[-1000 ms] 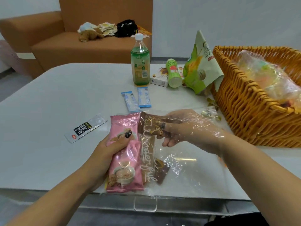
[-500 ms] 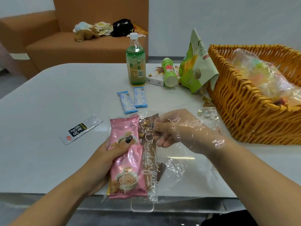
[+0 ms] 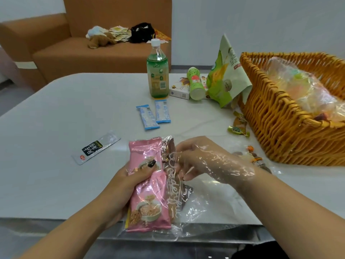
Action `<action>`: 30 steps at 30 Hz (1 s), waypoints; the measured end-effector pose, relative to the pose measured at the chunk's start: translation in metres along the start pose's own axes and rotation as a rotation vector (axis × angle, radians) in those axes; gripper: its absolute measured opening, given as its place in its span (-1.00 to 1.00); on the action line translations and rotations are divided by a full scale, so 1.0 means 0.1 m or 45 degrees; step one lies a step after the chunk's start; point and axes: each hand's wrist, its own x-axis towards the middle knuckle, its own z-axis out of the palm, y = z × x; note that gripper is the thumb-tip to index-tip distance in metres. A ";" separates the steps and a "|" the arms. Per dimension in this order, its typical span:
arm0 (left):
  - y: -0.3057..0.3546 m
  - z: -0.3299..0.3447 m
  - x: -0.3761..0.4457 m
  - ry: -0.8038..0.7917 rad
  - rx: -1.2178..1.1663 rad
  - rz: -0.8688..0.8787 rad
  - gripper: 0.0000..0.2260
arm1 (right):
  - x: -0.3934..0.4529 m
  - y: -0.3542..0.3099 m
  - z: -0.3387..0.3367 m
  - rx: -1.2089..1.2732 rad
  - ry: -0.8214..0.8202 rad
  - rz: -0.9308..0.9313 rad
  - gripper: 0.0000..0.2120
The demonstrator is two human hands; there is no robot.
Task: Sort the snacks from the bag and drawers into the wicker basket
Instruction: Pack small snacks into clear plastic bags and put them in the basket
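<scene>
Lounge: sofa (image 3: pixel 78 53), table (image 3: pixel 74 101)

- You have only one view, from the camera on your head.
- It looks forward and down over the white table (image 3: pixel 56 113), close above your hands.
- Its wide angle reaches the sofa (image 3: pixel 93 53) behind.

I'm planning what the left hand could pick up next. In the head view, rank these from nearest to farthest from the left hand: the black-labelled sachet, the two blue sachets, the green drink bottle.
1. Black-labelled sachet: to the left of the left hand, on the table.
2. Blue sachets: straight ahead, mid-table.
3. Green drink bottle: upright beyond the blue sachets.
</scene>
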 end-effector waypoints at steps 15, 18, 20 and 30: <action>0.31 -0.34 0.07 0.368 -0.537 0.276 -0.90 | -0.19 0.14 -0.18 -0.703 0.427 0.009 -0.69; 0.32 -0.34 0.04 0.399 -0.516 0.298 -0.88 | -0.19 0.33 0.30 -1.093 0.223 -0.033 -0.48; 0.33 -0.36 0.02 0.395 -0.514 0.296 -0.89 | -0.16 0.39 0.44 -1.198 0.193 -0.109 -0.45; 0.20 -0.41 -0.07 0.220 -0.307 0.208 -0.77 | 0.10 -0.05 -0.37 -0.029 0.381 -0.004 -0.80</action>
